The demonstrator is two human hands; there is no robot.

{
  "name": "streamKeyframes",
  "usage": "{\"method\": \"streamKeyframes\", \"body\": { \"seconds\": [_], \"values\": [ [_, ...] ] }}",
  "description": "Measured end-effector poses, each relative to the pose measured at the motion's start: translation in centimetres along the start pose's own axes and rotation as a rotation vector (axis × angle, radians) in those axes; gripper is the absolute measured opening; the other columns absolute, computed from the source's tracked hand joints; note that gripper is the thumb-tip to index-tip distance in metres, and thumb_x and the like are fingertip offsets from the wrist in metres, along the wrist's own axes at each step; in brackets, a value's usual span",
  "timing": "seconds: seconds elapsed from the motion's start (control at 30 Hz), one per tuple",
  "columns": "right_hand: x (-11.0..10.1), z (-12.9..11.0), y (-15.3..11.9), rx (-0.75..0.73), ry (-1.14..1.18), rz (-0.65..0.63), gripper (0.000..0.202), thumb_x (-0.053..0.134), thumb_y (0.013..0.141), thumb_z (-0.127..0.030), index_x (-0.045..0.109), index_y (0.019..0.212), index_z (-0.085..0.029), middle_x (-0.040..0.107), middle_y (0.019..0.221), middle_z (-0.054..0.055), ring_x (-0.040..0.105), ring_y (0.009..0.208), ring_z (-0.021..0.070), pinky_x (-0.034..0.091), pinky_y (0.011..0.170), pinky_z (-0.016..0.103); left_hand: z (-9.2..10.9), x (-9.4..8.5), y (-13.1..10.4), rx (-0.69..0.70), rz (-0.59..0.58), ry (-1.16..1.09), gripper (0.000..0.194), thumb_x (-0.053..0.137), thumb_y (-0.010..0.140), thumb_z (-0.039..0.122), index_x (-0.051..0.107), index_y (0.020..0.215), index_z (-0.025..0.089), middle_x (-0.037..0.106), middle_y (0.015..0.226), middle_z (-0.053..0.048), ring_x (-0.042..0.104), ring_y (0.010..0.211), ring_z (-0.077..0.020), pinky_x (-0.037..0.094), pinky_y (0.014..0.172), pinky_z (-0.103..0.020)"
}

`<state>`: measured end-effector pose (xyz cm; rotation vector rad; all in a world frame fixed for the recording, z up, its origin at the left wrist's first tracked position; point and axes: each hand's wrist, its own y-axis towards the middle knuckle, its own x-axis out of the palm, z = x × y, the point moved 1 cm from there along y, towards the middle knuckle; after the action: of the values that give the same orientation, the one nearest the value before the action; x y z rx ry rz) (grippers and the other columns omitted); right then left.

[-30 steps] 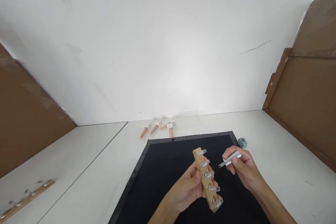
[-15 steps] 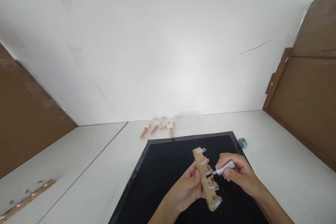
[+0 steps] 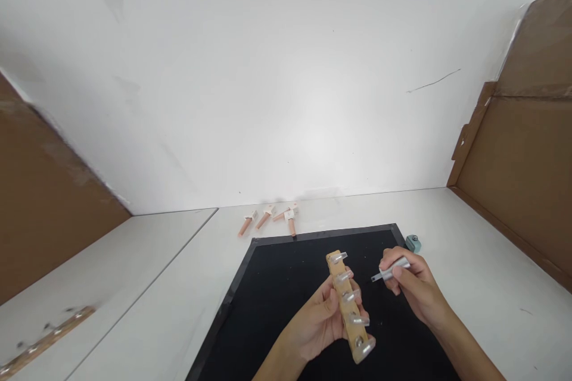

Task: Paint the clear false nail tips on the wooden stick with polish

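My left hand (image 3: 319,320) is closed around a light wooden strip (image 3: 352,331), held tilted above a black mat (image 3: 272,303). Several clear nail tips (image 3: 351,296) stick out sideways along the strip. My right hand (image 3: 415,286) pinches the silver cap of a nail polish brush (image 3: 394,268). Its dark bristle end points left toward the strip, and a gap separates the two. A small teal bottle (image 3: 413,243) stands beyond my right hand, just off the mat's right edge.
Several pink-handled pieces with white heads (image 3: 267,216) lie behind the mat. Another wooden strip with small parts on it (image 3: 49,336) lies at the far left. A white wall (image 3: 286,83) closes off the back, with brown cardboard panels (image 3: 518,166) at the sides.
My right hand has drawn the brush away from the middle nail tip, up and to the right. The strip in my left hand has shifted slightly left.
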<state>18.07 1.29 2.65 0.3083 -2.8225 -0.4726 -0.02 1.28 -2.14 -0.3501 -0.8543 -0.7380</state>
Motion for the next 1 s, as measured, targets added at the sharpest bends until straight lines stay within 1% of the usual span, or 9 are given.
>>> {"method": "streamKeyframes", "body": {
  "seconds": [0.13,0.27,0.4,0.5,0.7,0.8,0.9,0.97,1.0],
  "values": [
    [0.3,-0.6,0.3,0.084,0.166,0.164,0.026,0.067,0.075,-0.045,0.065,0.075,-0.019,0.04,0.047,-0.007,0.033,0.039,0.0076,0.026,0.041,0.021,0.2,0.3,0.1,0.017,0.007,-0.023,0.03,0.066,0.071,0.034,0.059,0.099,0.023,0.063,0.085,0.001,0.066,0.077,-0.0164,0.052,0.069,-0.036],
    [0.5,-1.1,0.5,0.127,0.186,0.237,0.03,0.066,0.076,-0.047,0.062,0.087,-0.02,0.047,0.044,-0.007,0.036,0.038,0.0074,0.03,0.042,0.02,0.5,0.7,0.4,0.049,0.06,-0.046,0.029,0.07,0.068,0.028,0.061,0.096,0.023,0.067,0.085,0.001,0.067,0.082,-0.0175,0.052,0.072,-0.032],
    [0.5,-0.8,0.4,0.155,0.072,0.195,0.032,0.062,0.078,-0.05,0.059,0.09,-0.02,0.058,0.052,-0.003,0.045,0.042,0.0097,0.036,0.045,0.023,0.6,0.9,0.7,0.119,0.194,-0.08,0.026,0.073,0.065,0.022,0.063,0.09,0.02,0.07,0.086,-0.001,0.067,0.087,-0.0178,0.05,0.078,-0.029],
    [0.5,-0.3,0.3,0.184,-0.027,0.151,0.031,0.061,0.079,-0.049,0.06,0.091,-0.021,0.06,0.059,-0.002,0.049,0.048,0.0112,0.038,0.047,0.023,0.5,0.9,0.9,0.148,0.274,-0.105,0.026,0.075,0.063,0.021,0.064,0.087,0.018,0.071,0.085,-0.002,0.067,0.086,-0.0179,0.05,0.079,-0.028],
    [0.2,0.7,0.5,0.227,-0.209,0.119,0.018,0.061,0.078,-0.037,0.063,0.087,-0.021,0.057,0.068,-0.001,0.052,0.058,0.0128,0.042,0.052,0.024,0.3,0.6,1.2,0.19,0.34,-0.141,0.027,0.076,0.061,0.021,0.065,0.086,0.018,0.072,0.084,-0.002,0.068,0.083,-0.0176,0.051,0.08,-0.03],
    [-0.3,1.2,0.7,0.259,-0.318,0.124,0.021,0.056,0.08,-0.038,0.064,0.087,-0.02,0.058,0.074,0.001,0.054,0.061,0.0144,0.043,0.052,0.025,0.4,0.6,1.3,0.201,0.371,-0.163,0.028,0.077,0.059,0.02,0.065,0.085,0.017,0.072,0.084,-0.003,0.068,0.083,-0.0175,0.051,0.08,-0.029],
    [-1.2,1.5,0.9,0.196,-0.468,0.147,0.027,0.046,0.085,-0.04,0.061,0.093,-0.019,0.06,0.079,0.004,0.056,0.06,0.0149,0.046,0.053,0.026,0.6,0.6,1.3,0.192,0.376,-0.174,0.028,0.077,0.059,0.02,0.065,0.084,0.017,0.072,0.083,-0.002,0.068,0.082,-0.0169,0.052,0.079,-0.028],
    [-2.2,1.3,1.1,0.132,-0.598,0.221,0.029,0.042,0.086,-0.04,0.055,0.103,-0.02,0.062,0.08,0.004,0.056,0.055,0.014,0.047,0.054,0.027,0.6,0.7,1.2,0.183,0.364,-0.177,0.027,0.077,0.06,0.02,0.064,0.084,0.017,0.072,0.084,-0.002,0.068,0.083,-0.0167,0.052,0.079,-0.027],
    [-2.9,1.0,1.1,0.102,-0.664,0.285,0.031,0.041,0.086,-0.04,0.051,0.107,-0.019,0.064,0.079,0.004,0.056,0.052,0.014,0.048,0.053,0.028,0.6,0.7,1.2,0.179,0.358,-0.179,0.027,0.077,0.06,0.02,0.064,0.084,0.018,0.072,0.085,-0.002,0.068,0.084,-0.0168,0.052,0.08,-0.028]
  ]
}}
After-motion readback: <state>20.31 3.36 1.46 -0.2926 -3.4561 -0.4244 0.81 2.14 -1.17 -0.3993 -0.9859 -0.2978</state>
